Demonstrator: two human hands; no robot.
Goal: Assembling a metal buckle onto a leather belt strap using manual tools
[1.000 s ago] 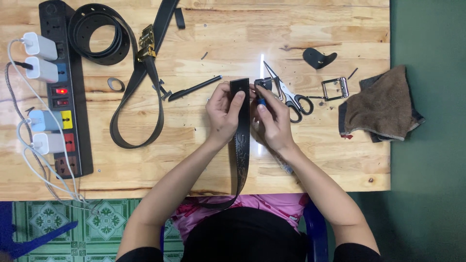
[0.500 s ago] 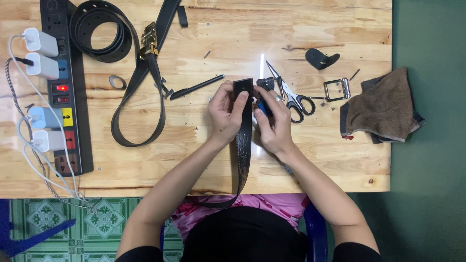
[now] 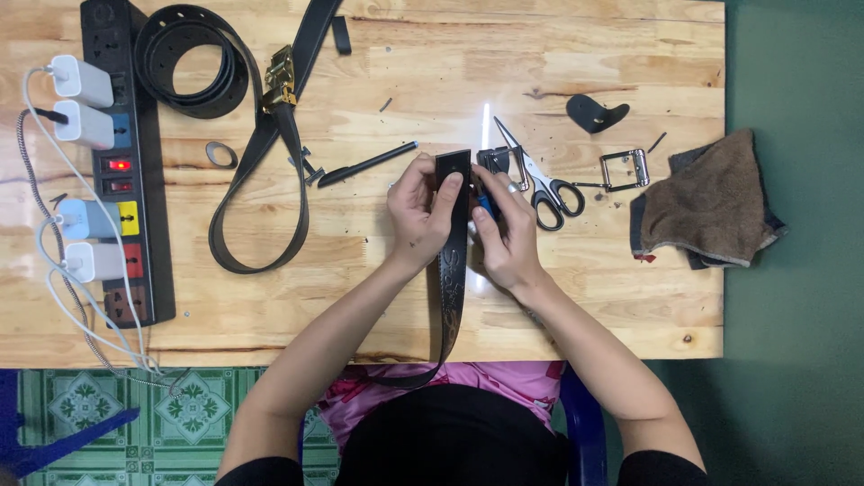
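A black leather belt (image 3: pixel 453 270) lies across the wooden table (image 3: pixel 378 297) and hangs over its near edge toward my lap. My left hand (image 3: pixel 420 216) pinches the belt's far end, thumb on top. My right hand (image 3: pixel 506 229) presses against the belt's right side and grips a small blue-handled tool (image 3: pixel 486 202), most of it hidden by my fingers. A dark metal buckle part (image 3: pixel 493 160) sits just beyond my right fingertips.
Scissors (image 3: pixel 540 180) lie right of my hands, then a silver buckle frame (image 3: pixel 624 168), a brown cloth (image 3: pixel 706 202) and a black leather scrap (image 3: pixel 594 112). A black pen (image 3: pixel 367 165), a second belt with a brass buckle (image 3: pixel 270 135) and a power strip (image 3: pixel 121 162) with chargers lie left.
Both hands stay on the belt end with only small finger shifts. Nothing on the table has moved.
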